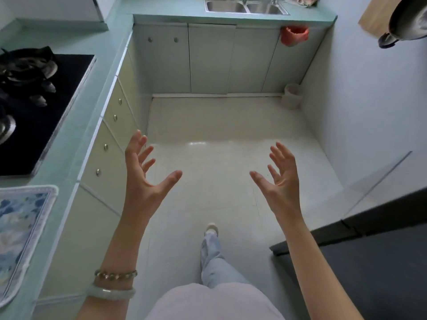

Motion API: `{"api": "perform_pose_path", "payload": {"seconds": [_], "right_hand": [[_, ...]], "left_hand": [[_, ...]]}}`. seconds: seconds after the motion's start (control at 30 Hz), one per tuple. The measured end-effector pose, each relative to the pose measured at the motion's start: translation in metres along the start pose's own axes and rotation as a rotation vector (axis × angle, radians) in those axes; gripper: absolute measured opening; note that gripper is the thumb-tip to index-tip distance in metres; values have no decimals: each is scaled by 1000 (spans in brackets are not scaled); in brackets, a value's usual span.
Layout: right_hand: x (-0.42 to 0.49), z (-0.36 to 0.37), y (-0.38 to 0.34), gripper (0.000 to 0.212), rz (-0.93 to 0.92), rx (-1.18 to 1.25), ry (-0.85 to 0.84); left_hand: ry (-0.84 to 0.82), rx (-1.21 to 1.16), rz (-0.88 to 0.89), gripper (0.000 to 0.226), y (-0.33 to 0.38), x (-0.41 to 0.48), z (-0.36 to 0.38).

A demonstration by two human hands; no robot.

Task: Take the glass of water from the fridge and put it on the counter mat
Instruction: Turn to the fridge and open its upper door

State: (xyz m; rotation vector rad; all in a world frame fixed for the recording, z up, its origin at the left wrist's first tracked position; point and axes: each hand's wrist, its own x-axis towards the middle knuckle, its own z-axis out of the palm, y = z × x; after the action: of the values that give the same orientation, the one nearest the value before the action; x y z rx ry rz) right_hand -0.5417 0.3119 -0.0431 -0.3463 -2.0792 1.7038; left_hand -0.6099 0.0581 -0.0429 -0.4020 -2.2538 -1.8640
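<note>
My left hand [144,179] and my right hand [280,181] are both held out over the pale kitchen floor, palms facing each other, fingers spread, holding nothing. A blue-and-white patterned counter mat [20,229] lies on the green counter at the lower left, left of my left forearm. The dark top of the fridge [369,257] shows at the lower right, beside my right forearm, its door shut. No glass of water is in view.
A black gas hob [34,100] sits on the left counter [69,158] beyond the mat. Cabinets [208,61] and a steel sink [245,5] close the far end. A red bag [294,35] hangs there, a small bin [291,95] stands on the floor, and a pan [406,19] hangs upper right.
</note>
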Motion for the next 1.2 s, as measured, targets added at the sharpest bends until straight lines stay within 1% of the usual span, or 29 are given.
{"api": "perform_pose_path", "payload": {"seconds": [0.23,0.4,0.57,0.73,1.0,1.2], "right_hand": [[144,23,18,76,-3,25,-3],[235,35,26,76,-4,17,7],[306,48,38,76,22,-4,1],[376,64,56,74,41,-15,43],[506,96,77,73,59,-7,232],[588,101,80,74,76,-10,448]], "left_hand": [[-16,15,26,100,-34,141,43],[-5,-21,25,100,-54,223,76],[1,-18,18,97,-78,291,96],[-18,-49,20,94,-106,372,117],[-176,-75,82,94,-150,541,164],[-417,-126,153,94,-159,658,223]]}}
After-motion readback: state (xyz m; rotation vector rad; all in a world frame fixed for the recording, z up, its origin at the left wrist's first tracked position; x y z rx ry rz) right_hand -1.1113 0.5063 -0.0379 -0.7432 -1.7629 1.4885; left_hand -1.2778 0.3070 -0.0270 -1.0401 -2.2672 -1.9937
